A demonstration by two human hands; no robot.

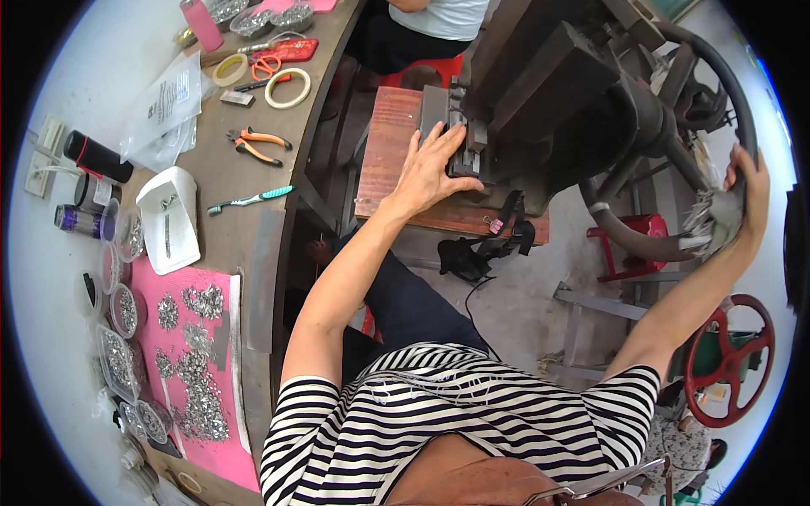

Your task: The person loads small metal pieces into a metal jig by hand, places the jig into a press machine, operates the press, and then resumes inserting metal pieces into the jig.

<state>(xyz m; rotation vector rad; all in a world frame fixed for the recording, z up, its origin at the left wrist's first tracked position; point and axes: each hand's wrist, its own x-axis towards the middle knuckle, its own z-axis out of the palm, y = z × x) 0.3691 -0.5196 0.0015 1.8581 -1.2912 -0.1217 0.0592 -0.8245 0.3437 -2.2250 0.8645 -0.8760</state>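
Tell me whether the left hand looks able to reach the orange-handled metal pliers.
Likely yes: the left hand seems to hold nothing, and nothing visible blocks its way to the pliers.

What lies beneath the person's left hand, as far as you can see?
A dark metal fixture shows around the left hand, with a reddish-brown board lower down. Whatever is directly beneath the hand is covered.

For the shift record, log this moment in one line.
left hand: spread over metal fixture | right hand: gripping dark wheel, grey cloth on rim | workbench: orange-handled pliers, toothbrush
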